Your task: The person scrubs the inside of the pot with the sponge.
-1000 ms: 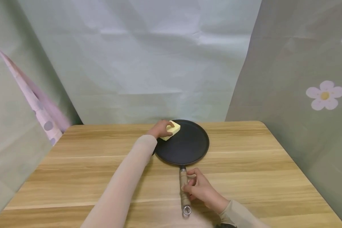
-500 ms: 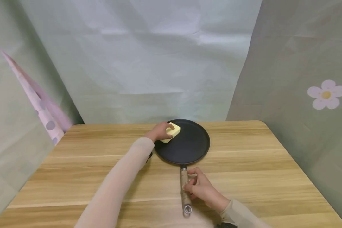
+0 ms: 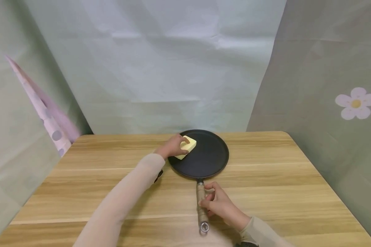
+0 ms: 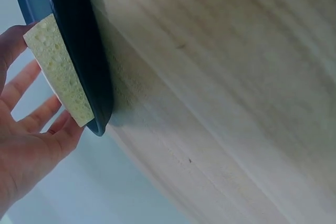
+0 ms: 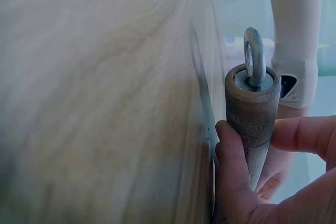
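Observation:
A flat black frying pan (image 3: 207, 157) lies on the wooden table, its wood-covered handle (image 3: 201, 202) pointing toward me and ending in a metal ring (image 5: 255, 56). My left hand (image 3: 173, 146) grips a pale yellow sponge (image 3: 190, 144) between thumb and fingers, at the left part of the pan. In the left wrist view the porous sponge (image 4: 59, 69) lies against the inside of the pan's rim (image 4: 86, 51). My right hand (image 3: 219, 204) holds the handle from its right side, thumb and fingers on opposite sides of the wood in the right wrist view.
The wooden table (image 3: 281, 192) reaches out on both sides of the pan. Its far edge runs just behind the pan, against a pale green cloth (image 3: 173, 68). On the right hangs a grey-green cloth with a white flower (image 3: 356, 103).
My left hand has slid the sponge a little way toward me along the left part of the pan. The right hand keeps its hold on the handle.

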A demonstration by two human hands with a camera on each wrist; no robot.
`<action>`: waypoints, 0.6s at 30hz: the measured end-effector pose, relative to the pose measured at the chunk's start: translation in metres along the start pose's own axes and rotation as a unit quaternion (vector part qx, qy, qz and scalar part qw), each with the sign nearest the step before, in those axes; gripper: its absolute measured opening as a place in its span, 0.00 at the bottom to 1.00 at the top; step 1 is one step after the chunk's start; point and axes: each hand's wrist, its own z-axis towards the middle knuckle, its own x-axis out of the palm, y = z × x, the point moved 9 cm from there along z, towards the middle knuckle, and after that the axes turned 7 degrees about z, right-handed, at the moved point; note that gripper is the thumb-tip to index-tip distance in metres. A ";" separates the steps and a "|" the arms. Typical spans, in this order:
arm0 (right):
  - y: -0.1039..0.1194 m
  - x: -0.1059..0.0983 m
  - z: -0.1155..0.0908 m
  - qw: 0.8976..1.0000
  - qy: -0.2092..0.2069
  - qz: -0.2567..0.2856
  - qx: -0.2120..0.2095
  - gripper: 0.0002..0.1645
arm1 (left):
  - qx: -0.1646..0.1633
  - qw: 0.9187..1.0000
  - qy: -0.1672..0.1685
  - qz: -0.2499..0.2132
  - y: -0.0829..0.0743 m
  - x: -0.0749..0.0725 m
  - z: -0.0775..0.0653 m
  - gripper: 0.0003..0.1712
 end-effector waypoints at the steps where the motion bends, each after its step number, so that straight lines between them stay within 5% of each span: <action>1: 0.000 0.000 0.000 1.000 0.001 0.002 0.000 0.31 | -0.003 1.000 -0.001 -0.002 -0.001 0.000 -0.001 0.26; 18: 0.000 0.000 -0.001 1.000 0.008 0.006 0.006 0.32 | -0.013 0.999 -0.036 -0.007 -0.011 0.004 -0.019 0.26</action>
